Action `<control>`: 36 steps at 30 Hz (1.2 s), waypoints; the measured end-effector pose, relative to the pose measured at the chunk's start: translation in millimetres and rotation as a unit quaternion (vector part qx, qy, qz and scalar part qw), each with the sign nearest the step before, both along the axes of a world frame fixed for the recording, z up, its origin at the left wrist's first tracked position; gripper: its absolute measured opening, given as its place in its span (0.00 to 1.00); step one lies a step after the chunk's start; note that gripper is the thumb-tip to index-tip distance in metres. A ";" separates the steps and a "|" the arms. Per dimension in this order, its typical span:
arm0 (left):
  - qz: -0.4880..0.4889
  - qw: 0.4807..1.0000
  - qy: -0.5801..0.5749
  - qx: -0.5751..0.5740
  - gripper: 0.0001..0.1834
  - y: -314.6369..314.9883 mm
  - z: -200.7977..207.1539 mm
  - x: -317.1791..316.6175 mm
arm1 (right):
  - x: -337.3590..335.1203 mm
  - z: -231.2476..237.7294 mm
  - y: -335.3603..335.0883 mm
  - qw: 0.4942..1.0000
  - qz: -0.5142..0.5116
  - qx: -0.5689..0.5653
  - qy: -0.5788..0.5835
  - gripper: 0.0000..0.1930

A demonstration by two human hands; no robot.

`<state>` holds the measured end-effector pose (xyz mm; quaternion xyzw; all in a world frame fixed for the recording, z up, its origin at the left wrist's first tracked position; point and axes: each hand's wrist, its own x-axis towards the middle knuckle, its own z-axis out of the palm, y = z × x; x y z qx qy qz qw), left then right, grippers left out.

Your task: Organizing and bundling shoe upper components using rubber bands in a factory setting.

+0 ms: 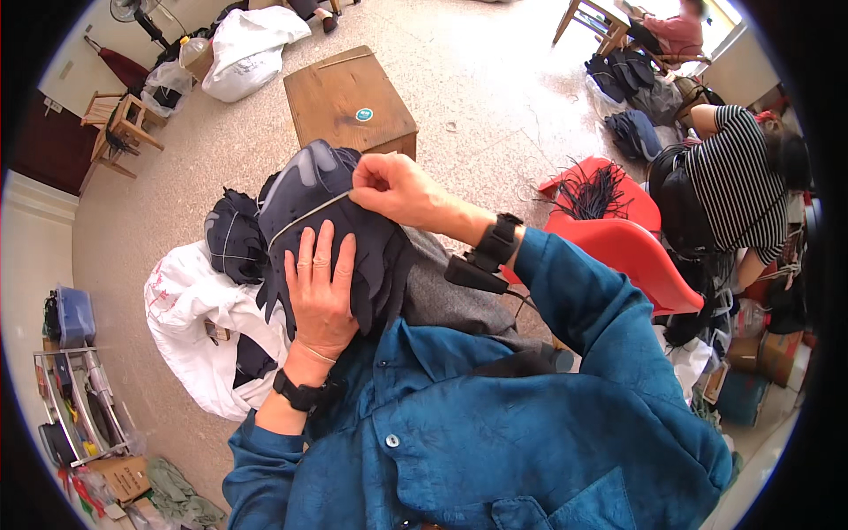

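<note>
A thick stack of dark navy fabric pieces (382, 265), glove-like with finger-shaped edges and grey patches at the far end, lies on my lap. Across it runs a thin pale cord (309, 212). My left hand (322, 287) presses flat on the stack, fingers stretched out just below the cord. At the stack's right edge, my right hand (393, 188) pinches the cord's end between thumb and fingers. Left of the stack sits a similar dark bundle (233, 237) with a pale cord around it. Beneath that bundle, a white sack (190, 300) holds more dark pieces.
A wooden box (349, 102) stands just ahead. To the right, a red chair (632, 256) carries a bunch of black strips (596, 192). Beyond it a person in a striped top (738, 181) bends over. Farther back are dark bundles (632, 132) and a seated person (680, 35).
</note>
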<state>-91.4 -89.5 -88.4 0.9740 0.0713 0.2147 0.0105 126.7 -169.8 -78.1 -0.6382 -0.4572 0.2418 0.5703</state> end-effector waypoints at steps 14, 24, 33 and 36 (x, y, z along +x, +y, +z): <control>-0.056 0.995 -0.048 -0.068 0.31 7.2 -1.6 -9.3 | -16.8 -30.8 -80.1 0.980 0.119 -0.043 0.152 0.06; -0.088 0.995 0.022 -0.048 0.34 7.1 -9.4 -18.2 | -18.0 -31.8 -103.1 0.937 0.159 -0.167 0.261 0.11; -0.204 0.939 0.218 -0.169 0.43 24.1 34.8 -25.3 | 1.8 -39.1 -121.4 0.842 0.176 -0.220 0.460 0.13; -0.220 0.933 0.115 -0.259 0.30 42.1 50.1 -18.7 | 6.9 -47.0 -122.2 0.853 0.148 -0.232 0.443 0.14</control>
